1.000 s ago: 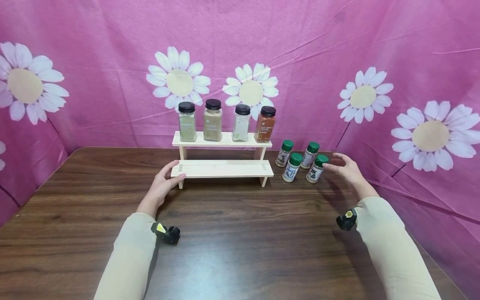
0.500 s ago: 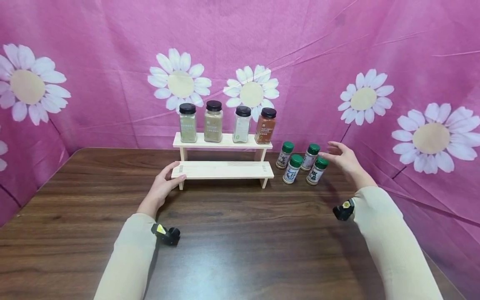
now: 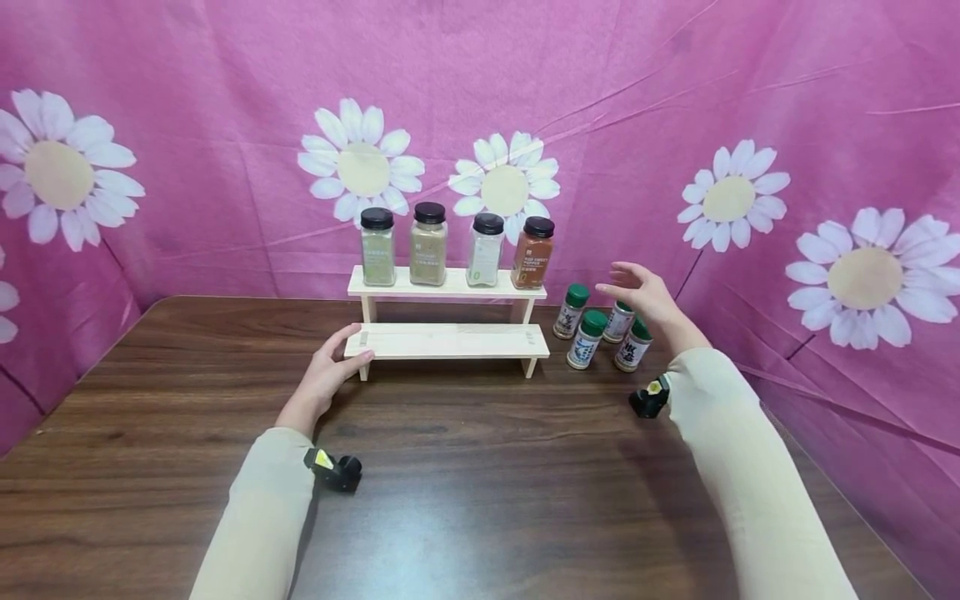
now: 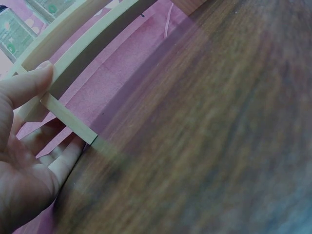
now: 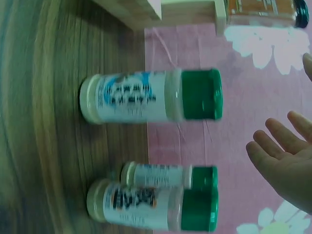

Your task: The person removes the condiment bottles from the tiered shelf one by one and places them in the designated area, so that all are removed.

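Observation:
My left hand (image 3: 322, 377) grips the left end of the lower board of a two-tier wooden rack (image 3: 450, 340). In the left wrist view the thumb (image 4: 30, 85) lies over the board's end, with the other fingers behind the leg. My right hand (image 3: 651, 302) is raised over several green-capped spice shakers (image 3: 586, 340) that stand right of the rack, its fingers spread and holding nothing. The right wrist view shows a shaker with a blue-patterned label (image 5: 131, 97) and a dark-lettered one (image 5: 139, 207) below the open fingers.
On the upper tier stand several black-lidded spice jars, among them a red pepper jar (image 3: 533, 254) at the right end and a green one (image 3: 378, 250) at the left. A pink cloth (image 3: 225, 167) with white daisies hangs behind the brown wooden table (image 3: 480, 467).
My right hand has moved up and left, away from the nearest right shaker, and now hovers over the shakers. The left hand stays on the rack.

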Motion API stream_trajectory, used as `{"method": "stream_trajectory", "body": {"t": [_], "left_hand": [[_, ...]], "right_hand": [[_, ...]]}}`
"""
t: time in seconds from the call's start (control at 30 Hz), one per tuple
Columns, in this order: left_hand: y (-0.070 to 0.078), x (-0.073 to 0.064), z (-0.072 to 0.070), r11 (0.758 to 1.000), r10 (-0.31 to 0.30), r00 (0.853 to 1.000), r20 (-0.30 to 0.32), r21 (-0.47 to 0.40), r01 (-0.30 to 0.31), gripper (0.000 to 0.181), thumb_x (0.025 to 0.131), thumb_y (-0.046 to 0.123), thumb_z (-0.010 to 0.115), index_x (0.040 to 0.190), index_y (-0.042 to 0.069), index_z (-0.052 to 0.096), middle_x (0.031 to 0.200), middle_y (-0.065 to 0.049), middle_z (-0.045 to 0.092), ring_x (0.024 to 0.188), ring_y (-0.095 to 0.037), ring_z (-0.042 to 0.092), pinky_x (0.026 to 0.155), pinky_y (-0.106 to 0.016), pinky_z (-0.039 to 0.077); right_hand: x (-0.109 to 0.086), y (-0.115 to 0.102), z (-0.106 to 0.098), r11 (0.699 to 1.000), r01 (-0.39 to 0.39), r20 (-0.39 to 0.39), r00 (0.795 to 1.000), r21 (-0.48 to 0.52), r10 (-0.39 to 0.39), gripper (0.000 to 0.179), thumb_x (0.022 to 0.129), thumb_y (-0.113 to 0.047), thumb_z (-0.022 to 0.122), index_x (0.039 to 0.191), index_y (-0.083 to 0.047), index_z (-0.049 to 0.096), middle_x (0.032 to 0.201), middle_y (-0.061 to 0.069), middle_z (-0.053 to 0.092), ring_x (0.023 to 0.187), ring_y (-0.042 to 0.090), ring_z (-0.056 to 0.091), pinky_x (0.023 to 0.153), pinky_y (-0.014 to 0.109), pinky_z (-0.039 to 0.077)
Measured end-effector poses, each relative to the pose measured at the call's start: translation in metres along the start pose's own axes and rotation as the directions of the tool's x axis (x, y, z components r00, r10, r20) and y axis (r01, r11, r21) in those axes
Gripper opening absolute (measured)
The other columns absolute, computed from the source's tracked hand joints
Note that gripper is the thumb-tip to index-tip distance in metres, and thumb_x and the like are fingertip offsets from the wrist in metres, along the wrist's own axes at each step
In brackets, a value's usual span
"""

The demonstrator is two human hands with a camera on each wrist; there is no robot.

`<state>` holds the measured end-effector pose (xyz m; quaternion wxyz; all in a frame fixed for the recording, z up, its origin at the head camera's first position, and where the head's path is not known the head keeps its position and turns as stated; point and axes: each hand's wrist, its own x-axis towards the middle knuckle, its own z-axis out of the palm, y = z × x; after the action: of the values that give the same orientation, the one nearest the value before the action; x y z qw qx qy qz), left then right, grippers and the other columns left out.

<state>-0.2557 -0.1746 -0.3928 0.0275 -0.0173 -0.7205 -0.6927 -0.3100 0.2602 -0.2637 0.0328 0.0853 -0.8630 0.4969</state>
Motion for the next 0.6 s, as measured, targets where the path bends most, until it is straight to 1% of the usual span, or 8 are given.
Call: {"method": "stream_trajectory", "body": {"t": [0.13,0.3,0.43,0.6], "left_hand": [[0.0,0.0,-0.001,1.0,0.002,1.0,0.001,0.004,-0.002,0.062,0.081,0.012,0.061,0.133,0.006,0.03,0.129,-0.017,0.035,0.102,-0.014,0.038,0.084,-0.022,0.032],[0.0,-0.001,-0.002,1.0,0.005,1.0,-0.002,0.006,-0.005,0.062,0.08,0.013,0.062,0.133,0.005,0.029,0.129,-0.017,0.035,0.103,-0.014,0.038,0.086,-0.024,0.031],[0.0,-0.001,-0.001,1.0,0.003,1.0,-0.003,-0.002,-0.003,0.062,0.081,0.01,0.061,0.133,0.005,0.029,0.129,-0.017,0.036,0.102,-0.014,0.039,0.085,-0.022,0.032],[0.0,0.0,0.0,1.0,0.01,1.0,0.0,-0.002,-0.01,0.062,0.08,0.01,0.061,0.133,0.006,0.029,0.129,-0.016,0.036,0.104,-0.015,0.038,0.087,-0.025,0.03]], "right_hand": [[0.009,-0.004,0.015,0.998,-0.007,0.009,1.0,0.063,0.006,0.065,0.079,-0.021,0.064,0.131,0.0,0.03,0.128,0.021,0.035,0.117,0.031,0.032,0.094,0.041,0.026],[0.018,-0.009,0.036,0.991,-0.017,0.045,0.999,0.134,0.011,0.066,0.079,-0.02,0.063,0.132,-0.002,0.028,0.131,0.02,0.033,0.118,0.03,0.031,0.093,0.044,0.026],[0.025,-0.015,0.052,0.987,-0.03,0.065,0.998,0.155,0.02,0.068,0.078,-0.019,0.064,0.133,-0.004,0.028,0.132,0.019,0.032,0.118,0.03,0.03,0.094,0.044,0.025],[0.032,-0.021,0.066,0.981,-0.044,0.052,0.998,0.187,0.034,0.067,0.078,-0.015,0.064,0.133,-0.002,0.027,0.13,0.02,0.034,0.117,0.03,0.033,0.093,0.04,0.027]]}}
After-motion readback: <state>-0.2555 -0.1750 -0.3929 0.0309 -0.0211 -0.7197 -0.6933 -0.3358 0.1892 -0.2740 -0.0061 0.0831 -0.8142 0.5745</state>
